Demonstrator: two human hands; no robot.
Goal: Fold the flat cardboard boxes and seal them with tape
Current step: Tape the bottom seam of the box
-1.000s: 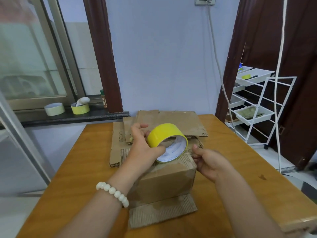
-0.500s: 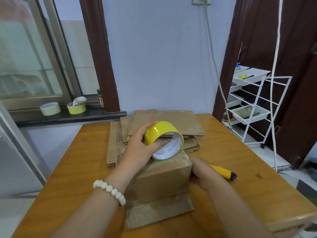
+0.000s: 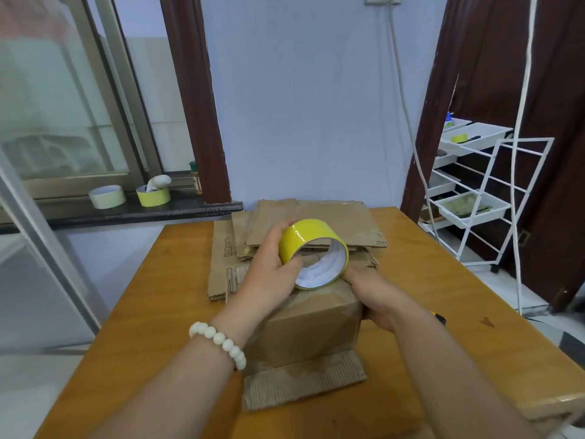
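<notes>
At centre frame, on the counter (image 3: pixel 152 312), the left hand (image 3: pixel 269 275) grips a tape roll (image 3: pixel 308 240) over a box (image 3: pixel 310 331); the right hand (image 3: pixel 375 296) clasps the box's side.

A wooden table (image 3: pixel 158 312) bears one folded box (image 3: pixel 310 331) and flat cardboard (image 3: pixel 342 223).

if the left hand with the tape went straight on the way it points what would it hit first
Probably the stack of flat cardboard sheets just beyond the folded box. The left hand, gripping the yellow tape roll, may sit high enough to clear it; depth unclear.
</notes>
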